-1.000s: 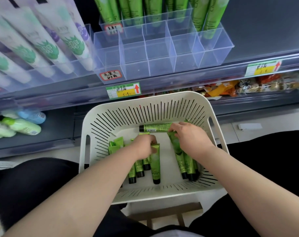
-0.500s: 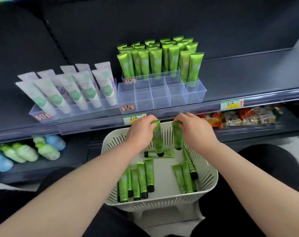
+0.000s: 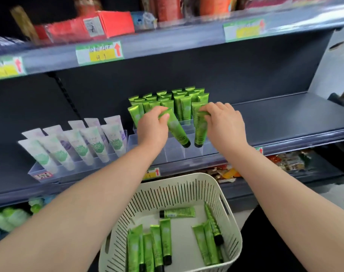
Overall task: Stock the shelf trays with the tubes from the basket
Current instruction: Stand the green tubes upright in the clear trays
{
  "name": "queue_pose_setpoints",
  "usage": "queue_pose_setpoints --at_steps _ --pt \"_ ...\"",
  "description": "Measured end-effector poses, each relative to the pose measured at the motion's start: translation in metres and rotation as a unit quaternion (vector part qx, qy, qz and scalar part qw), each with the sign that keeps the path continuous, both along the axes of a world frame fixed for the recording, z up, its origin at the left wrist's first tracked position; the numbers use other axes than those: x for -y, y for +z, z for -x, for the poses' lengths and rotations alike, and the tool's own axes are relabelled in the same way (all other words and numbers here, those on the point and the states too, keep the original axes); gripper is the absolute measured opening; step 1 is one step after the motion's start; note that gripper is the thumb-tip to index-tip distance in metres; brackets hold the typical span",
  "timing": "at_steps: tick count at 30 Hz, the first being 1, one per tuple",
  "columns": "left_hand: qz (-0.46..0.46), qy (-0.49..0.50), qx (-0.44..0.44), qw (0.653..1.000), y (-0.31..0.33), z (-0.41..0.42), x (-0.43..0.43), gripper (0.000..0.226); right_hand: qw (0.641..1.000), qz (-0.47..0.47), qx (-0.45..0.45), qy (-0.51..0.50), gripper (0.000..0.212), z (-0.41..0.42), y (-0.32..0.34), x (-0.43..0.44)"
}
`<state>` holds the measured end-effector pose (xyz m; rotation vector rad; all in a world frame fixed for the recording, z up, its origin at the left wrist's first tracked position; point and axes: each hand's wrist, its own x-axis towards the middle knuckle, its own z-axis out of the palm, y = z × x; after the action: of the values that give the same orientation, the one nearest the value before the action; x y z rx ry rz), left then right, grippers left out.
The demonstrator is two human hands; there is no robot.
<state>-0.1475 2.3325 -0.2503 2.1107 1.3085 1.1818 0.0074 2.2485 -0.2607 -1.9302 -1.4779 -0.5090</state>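
Note:
My left hand (image 3: pixel 152 126) pinches the crimped end of a green tube (image 3: pixel 177 130), which hangs tilted, black cap down, over the clear shelf tray (image 3: pixel 175 156). My right hand (image 3: pixel 224 122) pinches a second green tube (image 3: pixel 200 132), cap down, just right of the first. Both caps hover at the tray's empty front compartments. Several green tubes (image 3: pixel 167 101) stand in the tray's rear rows. Lower down, the white slotted basket (image 3: pixel 167 189) holds several more green tubes (image 3: pixel 157 246) lying flat.
A second clear tray (image 3: pixel 41 173) to the left holds several white tubes (image 3: pixel 78 144). The shelf above carries red boxes (image 3: pixel 84 26) and price tags (image 3: pixel 99 53). Bare dark shelf (image 3: pixel 285 118) stretches right of the green tray. Snack packets (image 3: pixel 289 158) lie on the lower shelf.
Both hands picked a green tube each from the basket, then rose from above the basket rim up to the shelf tray. The camera tilted upward.

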Motion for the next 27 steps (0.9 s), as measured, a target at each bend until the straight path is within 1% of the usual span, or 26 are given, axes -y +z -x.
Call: queue_pose_setpoints --at_steps 4,10,15,23,27 --pt "-0.015 0.009 -0.013 1.0 0.006 -0.024 -0.027 0.028 1.0 0.007 0.009 0.005 0.033 -0.014 0.001 -0.018" --pt "0.0 0.017 -0.045 0.999 0.004 -0.058 -0.071 0.029 0.999 0.026 0.018 0.021 0.033 -0.03 -0.004 -0.04" --pt "0.024 -0.005 -0.116 0.993 -0.01 -0.082 -0.093 0.028 0.999 0.029 0.009 0.026 0.031 -0.041 -0.003 -0.053" --pt "0.041 -0.022 -0.186 0.982 -0.025 -0.094 -0.115 0.03 0.999 0.033 -0.008 0.042 0.03 -0.048 -0.003 -0.06" --pt "0.046 -0.03 -0.187 0.981 -0.025 -0.09 -0.115 0.033 0.998 0.036 -0.017 0.039 0.029 -0.048 -0.002 -0.063"
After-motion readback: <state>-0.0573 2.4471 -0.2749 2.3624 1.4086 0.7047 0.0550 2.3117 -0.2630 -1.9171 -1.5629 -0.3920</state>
